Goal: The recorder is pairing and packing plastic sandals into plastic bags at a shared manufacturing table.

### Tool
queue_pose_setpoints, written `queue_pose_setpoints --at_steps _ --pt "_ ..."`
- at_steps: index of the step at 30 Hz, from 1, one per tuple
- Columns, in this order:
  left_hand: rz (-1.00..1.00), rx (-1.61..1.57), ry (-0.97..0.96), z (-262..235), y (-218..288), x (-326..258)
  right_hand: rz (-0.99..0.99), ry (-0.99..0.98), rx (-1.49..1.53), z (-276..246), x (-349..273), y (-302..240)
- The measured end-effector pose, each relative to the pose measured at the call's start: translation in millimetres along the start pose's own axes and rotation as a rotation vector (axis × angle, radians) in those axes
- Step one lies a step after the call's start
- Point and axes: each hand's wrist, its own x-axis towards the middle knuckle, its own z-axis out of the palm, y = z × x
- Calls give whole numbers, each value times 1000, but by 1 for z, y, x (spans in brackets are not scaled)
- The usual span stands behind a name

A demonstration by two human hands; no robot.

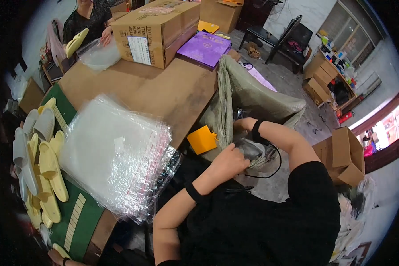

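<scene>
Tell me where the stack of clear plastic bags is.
In the head view, the stack of clear plastic bags lies left of centre on the table, right of the yellow slippers.

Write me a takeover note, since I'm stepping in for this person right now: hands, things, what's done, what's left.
Left hand: gripping a clear-bagged grey item at the mouth of the large grey sack.
Right hand: at the sack's opening, mostly hidden; grip unclear.
Stack of clear plastic bags lies on the table; yellow and grey slippers sit unbagged at the table's left edge.
Done: one bagged item at the sack.
Left: the loose slippers.
</scene>
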Motion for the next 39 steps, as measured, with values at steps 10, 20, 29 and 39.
queue_pose_setpoints --at_steps 10,20,29,39 --pt "-411 -130 -238 32 1 -80 -5 -443 749 -281 -89 -77" --pt "-638 -506 -181 65 -37 -145 -335 792 1211 -412 -221 -96" --pt "-1003 -428 634 -156 28 -95 -1443 641 1443 -466 -231 -151" --pt "92 -957 870 -220 126 -108 -874 1027 1499 -526 -131 -195"
